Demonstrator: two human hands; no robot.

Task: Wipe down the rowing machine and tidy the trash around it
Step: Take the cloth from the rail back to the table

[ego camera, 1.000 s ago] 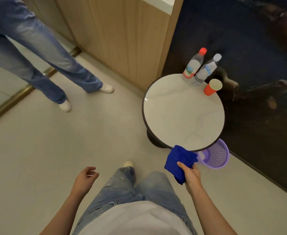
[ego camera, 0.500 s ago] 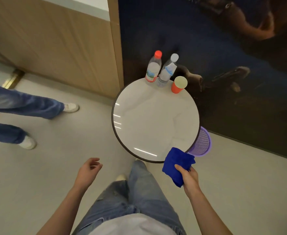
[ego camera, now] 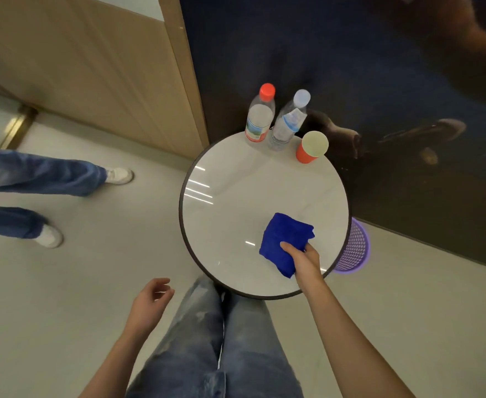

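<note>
My right hand [ego camera: 305, 261] grips a folded blue cloth [ego camera: 282, 239] over the near right part of a round white table [ego camera: 236, 225]. At the table's far edge stand a red-capped bottle [ego camera: 259, 116], a white-capped bottle [ego camera: 289, 122] and an orange paper cup [ego camera: 311, 147]. A purple mesh waste basket [ego camera: 353, 249] sits on the floor, partly hidden under the table's right rim. My left hand [ego camera: 149, 304] hangs empty, fingers loosely curled, left of my legs. No rowing machine is in view.
Another person's legs in jeans with white shoes [ego camera: 49, 237] stand on the pale floor at the left. A wooden wall panel [ego camera: 106, 67] rises behind, and a dark glossy wall [ego camera: 379, 81] runs behind the table and basket.
I have stepped up to the table. My right hand has carried the blue cloth from beside the table's edge to above its top. The other person's legs have shifted left in view.
</note>
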